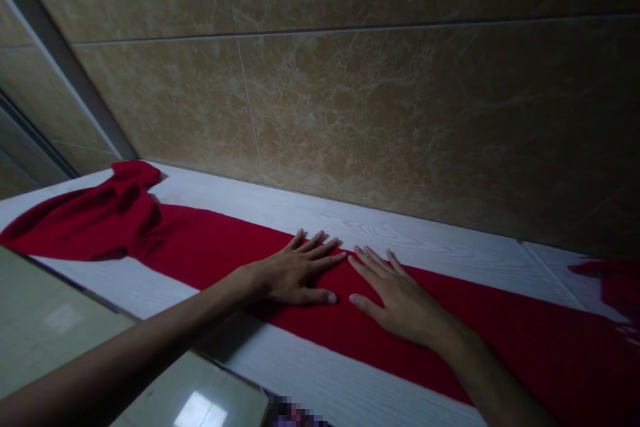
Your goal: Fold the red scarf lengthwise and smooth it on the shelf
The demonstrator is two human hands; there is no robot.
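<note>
A long strip of red knitted cloth (210, 247) lies stretched across a white wood-grain board (320, 220). My left hand (295, 272) rests flat on the cloth with its fingers spread, holding nothing. Close beside it, my right hand (400, 299) also presses flat on the red fabric, fingertips nearly meeting those of the left. Far to the left, the cloth gathers into a loose, bunched heap (95, 213). Another red part (620, 287) rises at the right edge of the view, partly cut off by the frame.
A wall of beige marbled tiles (400, 100) rises behind the board, meeting its far edge. A pale tiled floor (55, 327) lies below the near edge at lower left. A small pixelated patch (295, 413) sits at the bottom edge.
</note>
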